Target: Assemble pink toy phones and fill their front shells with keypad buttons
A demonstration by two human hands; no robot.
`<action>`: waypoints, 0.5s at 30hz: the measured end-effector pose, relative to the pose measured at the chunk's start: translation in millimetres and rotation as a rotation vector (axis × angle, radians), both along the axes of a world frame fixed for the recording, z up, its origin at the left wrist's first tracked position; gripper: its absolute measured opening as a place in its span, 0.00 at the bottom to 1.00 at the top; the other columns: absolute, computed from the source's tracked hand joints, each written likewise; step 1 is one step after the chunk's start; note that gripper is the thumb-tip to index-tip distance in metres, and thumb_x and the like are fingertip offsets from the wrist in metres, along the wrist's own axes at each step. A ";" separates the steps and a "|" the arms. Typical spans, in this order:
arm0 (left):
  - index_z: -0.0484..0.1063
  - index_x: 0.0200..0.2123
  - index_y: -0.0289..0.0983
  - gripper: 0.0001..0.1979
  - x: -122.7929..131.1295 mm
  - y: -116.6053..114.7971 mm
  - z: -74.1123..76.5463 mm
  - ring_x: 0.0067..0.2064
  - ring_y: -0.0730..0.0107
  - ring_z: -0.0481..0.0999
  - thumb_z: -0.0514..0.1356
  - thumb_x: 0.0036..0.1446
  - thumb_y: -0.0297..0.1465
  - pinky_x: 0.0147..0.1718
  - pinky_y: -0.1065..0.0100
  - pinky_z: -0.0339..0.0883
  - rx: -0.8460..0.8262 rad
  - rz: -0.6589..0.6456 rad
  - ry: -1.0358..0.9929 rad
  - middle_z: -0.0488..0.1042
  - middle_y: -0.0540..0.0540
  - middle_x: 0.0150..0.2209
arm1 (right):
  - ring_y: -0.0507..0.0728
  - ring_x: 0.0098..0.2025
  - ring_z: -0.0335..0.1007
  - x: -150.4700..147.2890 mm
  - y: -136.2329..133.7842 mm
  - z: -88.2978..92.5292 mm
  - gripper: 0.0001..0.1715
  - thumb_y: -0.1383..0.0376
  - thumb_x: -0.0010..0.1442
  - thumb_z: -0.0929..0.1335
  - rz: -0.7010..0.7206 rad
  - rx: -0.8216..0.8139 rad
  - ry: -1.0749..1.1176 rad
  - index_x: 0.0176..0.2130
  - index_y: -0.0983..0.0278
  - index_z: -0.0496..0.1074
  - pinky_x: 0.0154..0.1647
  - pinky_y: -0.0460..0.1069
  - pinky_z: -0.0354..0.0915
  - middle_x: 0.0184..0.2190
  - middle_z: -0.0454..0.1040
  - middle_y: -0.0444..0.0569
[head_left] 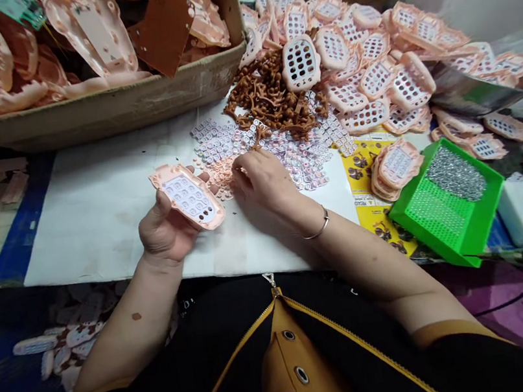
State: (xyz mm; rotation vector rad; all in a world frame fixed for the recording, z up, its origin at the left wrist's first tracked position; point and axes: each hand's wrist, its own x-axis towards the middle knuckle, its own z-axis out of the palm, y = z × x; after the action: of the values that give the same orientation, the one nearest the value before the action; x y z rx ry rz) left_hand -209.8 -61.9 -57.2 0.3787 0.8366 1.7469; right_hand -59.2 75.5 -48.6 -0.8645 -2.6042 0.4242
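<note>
My left hand [163,230] holds a pink toy phone shell [190,197], its inner side facing up. A pale keypad piece lies inside it, and a few dark holes show near its lower end. My right hand [263,179] reaches over a heap of small pink parts [222,174], its fingers curled together at the edge of the pile; what they pinch, if anything, is hidden. Around that heap lie many pale button pieces [303,163]. Behind them is a mound of brown plastic parts [266,94].
A cardboard box [130,104] of pink shells and circuit boards stands at the back left. Keypad shells [360,70] are piled at the back right. A green basket [469,207] of small metal screws sits right, beside stacked shells [395,166]. White sheeting [82,216] covers the table.
</note>
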 end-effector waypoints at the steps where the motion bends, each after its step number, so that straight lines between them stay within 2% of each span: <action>1: 0.73 0.54 0.45 0.29 0.0 -0.1 0.2 0.65 0.45 0.69 0.70 0.50 0.46 0.59 0.47 0.70 -0.007 0.000 -0.003 0.80 0.42 0.51 | 0.57 0.36 0.67 1.7 0.4 -0.7 0.08 0.68 0.66 0.62 -0.043 -0.130 0.106 0.37 0.63 0.70 0.39 0.53 0.62 0.34 0.76 0.52; 4: 0.73 0.54 0.44 0.30 0.5 0.0 0.7 0.65 0.44 0.70 0.70 0.49 0.46 0.59 0.47 0.70 -0.012 -0.005 -0.009 0.80 0.41 0.52 | 0.52 0.28 0.64 11.6 -0.7 1.2 0.05 0.65 0.64 0.63 -0.129 -0.534 0.368 0.34 0.60 0.67 0.31 0.48 0.60 0.26 0.70 0.42; 6: 0.73 0.54 0.43 0.30 0.8 0.0 0.8 0.64 0.44 0.71 0.70 0.49 0.46 0.58 0.47 0.71 -0.007 -0.012 -0.014 0.80 0.40 0.51 | 0.50 0.26 0.62 22.6 -3.9 7.4 0.05 0.65 0.61 0.65 -0.115 -0.639 0.387 0.32 0.61 0.67 0.29 0.47 0.58 0.24 0.68 0.40; 10: 0.73 0.54 0.41 0.32 1.8 -0.8 1.7 0.62 0.41 0.72 0.71 0.47 0.46 0.57 0.45 0.71 -0.015 -0.065 -0.024 0.79 0.39 0.52 | 0.51 0.30 0.64 43.3 -15.5 24.4 0.05 0.64 0.58 0.70 -0.028 -0.449 0.247 0.31 0.63 0.72 0.32 0.48 0.59 0.28 0.70 0.44; 13: 0.73 0.55 0.41 0.34 5.8 -2.1 3.7 0.61 0.39 0.73 0.72 0.46 0.46 0.56 0.44 0.71 0.005 -0.109 -0.023 0.79 0.38 0.53 | 0.52 0.34 0.68 46.6 -27.4 31.2 0.04 0.65 0.61 0.68 0.075 -0.365 0.257 0.33 0.63 0.73 0.35 0.48 0.64 0.33 0.73 0.47; 15: 0.73 0.56 0.42 0.35 10.1 -3.5 5.5 0.62 0.38 0.72 0.72 0.45 0.46 0.56 0.43 0.72 0.013 -0.138 -0.015 0.80 0.39 0.52 | 0.52 0.33 0.69 43.7 -35.9 31.6 0.05 0.67 0.64 0.66 0.155 -0.318 0.262 0.36 0.63 0.73 0.35 0.48 0.65 0.32 0.74 0.47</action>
State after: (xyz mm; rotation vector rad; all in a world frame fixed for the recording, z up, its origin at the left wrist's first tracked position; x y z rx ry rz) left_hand -199.7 -65.4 -51.7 0.4217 0.7708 1.6256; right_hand -15.4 39.6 -17.0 -0.6493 -2.4017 0.9476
